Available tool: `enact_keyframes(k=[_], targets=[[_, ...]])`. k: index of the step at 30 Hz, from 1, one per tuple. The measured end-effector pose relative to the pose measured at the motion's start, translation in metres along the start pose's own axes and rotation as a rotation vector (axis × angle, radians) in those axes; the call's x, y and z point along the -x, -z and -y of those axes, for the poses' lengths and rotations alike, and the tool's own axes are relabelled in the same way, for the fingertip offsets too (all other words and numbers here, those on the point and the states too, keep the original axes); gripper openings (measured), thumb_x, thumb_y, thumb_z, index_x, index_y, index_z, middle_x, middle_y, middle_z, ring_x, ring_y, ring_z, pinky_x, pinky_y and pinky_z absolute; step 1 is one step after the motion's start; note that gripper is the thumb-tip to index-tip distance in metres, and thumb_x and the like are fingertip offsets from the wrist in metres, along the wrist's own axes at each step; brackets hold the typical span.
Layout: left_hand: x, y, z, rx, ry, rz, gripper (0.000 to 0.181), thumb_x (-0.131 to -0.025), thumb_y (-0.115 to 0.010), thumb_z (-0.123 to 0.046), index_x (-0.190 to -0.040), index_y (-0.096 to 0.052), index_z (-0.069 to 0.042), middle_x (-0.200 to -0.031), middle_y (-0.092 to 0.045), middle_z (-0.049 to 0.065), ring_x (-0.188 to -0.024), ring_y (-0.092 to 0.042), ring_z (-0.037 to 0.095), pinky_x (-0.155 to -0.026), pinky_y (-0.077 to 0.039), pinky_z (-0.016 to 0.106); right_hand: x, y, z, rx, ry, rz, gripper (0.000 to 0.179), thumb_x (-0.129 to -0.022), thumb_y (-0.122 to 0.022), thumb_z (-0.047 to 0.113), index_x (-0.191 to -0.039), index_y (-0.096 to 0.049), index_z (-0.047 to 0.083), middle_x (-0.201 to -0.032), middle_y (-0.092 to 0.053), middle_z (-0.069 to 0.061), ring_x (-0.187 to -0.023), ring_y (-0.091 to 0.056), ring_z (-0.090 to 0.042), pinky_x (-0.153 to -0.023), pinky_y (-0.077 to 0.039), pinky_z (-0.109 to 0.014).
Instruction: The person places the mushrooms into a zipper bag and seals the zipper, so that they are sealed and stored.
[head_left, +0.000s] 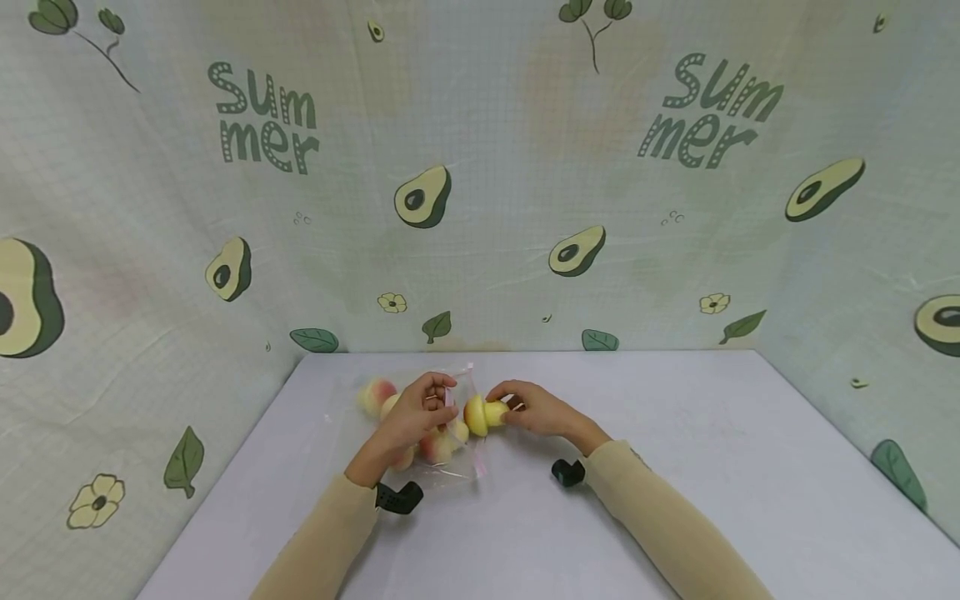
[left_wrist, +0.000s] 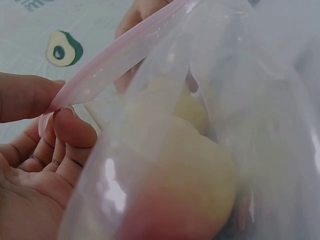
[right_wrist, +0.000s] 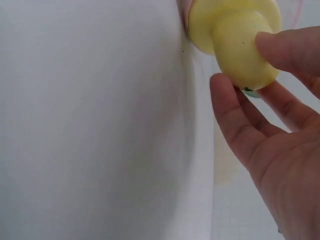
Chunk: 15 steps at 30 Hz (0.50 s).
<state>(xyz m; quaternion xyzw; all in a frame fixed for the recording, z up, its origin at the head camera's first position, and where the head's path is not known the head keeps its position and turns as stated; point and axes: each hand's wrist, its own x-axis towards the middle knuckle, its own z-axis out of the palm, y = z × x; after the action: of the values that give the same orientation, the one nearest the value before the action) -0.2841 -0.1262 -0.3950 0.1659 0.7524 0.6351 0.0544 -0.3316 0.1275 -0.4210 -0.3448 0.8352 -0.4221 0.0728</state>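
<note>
A clear zip bag (head_left: 450,479) with a pink edge lies on the table, with several yellow-and-red toy peaches (head_left: 435,447) inside. In the left wrist view, my left hand (left_wrist: 37,165) pinches the pink edge (left_wrist: 107,50) between thumb and finger, lifting it away from the peach (left_wrist: 185,185) behind the film. My right hand (head_left: 542,409) grips the stem of a yellow toy mushroom (head_left: 495,413), its cap toward the bag's mouth. Up close, the thumb and fingers of the right hand (right_wrist: 285,135) curve around the pale stem (right_wrist: 242,52).
The white table (head_left: 645,483) extends to the right and toward the front. Behind it hangs a curtain (head_left: 495,175) printed with avocados and leaves. Dark wrist cameras (head_left: 399,497) sit beneath both forearms.
</note>
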Motion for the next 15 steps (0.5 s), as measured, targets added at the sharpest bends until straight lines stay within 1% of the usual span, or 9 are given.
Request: enact_keyframes(k=[3,7,9,15], targets=[[0.0002,0.0003,0.0009,0.008,-0.003,-0.004,0.038,-0.085,-0.064,0.006,-0.12,-0.05,-0.003,-0.092,-0.044,0.009,-0.072,-0.048,0.017,-0.061,-0.048,0.025,-0.0028,-0.0006,-0.0003,-0.004,0.017,0.013,0.034,-0.087,-0.059,-0.002,-0.118,-0.06,0.012,-0.121,-0.058,-0.005,-0.102,-0.059,-0.025,-0.087,-0.048,-0.04],[0.0004,0.0007,0.002,0.017,-0.004,0.003,0.039,-0.085,-0.064,0.006,-0.12,-0.05,-0.003,-0.093,-0.044,0.011,-0.071,-0.049,0.017,-0.061,-0.048,0.025,-0.0059,-0.0028,-0.0009,-0.037,0.035,0.053,0.033,-0.087,-0.06,-0.002,-0.118,-0.06,0.01,-0.12,-0.059,-0.006,-0.102,-0.059,-0.027,-0.09,-0.046,-0.043],[0.0,0.0012,0.0025,0.015,-0.009,0.006,0.039,-0.085,-0.065,0.006,-0.12,-0.049,-0.003,-0.093,-0.044,0.011,-0.071,-0.049,0.018,-0.061,-0.048,0.026,-0.0067,-0.0033,-0.0016,-0.038,0.039,0.069,0.033,-0.087,-0.061,0.0,-0.118,-0.06,0.01,-0.12,-0.059,-0.006,-0.102,-0.06,-0.027,-0.09,-0.046,-0.042],[-0.0004,0.0023,0.0018,0.002,-0.003,0.004,0.04,-0.086,-0.067,0.002,-0.122,-0.049,-0.003,-0.094,-0.044,0.011,-0.072,-0.049,0.019,-0.062,-0.048,0.026,-0.0039,0.0014,-0.0022,-0.04,0.038,0.054,0.032,-0.086,-0.061,0.0,-0.117,-0.06,0.009,-0.119,-0.06,-0.006,-0.099,-0.061,-0.025,-0.088,-0.048,-0.041]])
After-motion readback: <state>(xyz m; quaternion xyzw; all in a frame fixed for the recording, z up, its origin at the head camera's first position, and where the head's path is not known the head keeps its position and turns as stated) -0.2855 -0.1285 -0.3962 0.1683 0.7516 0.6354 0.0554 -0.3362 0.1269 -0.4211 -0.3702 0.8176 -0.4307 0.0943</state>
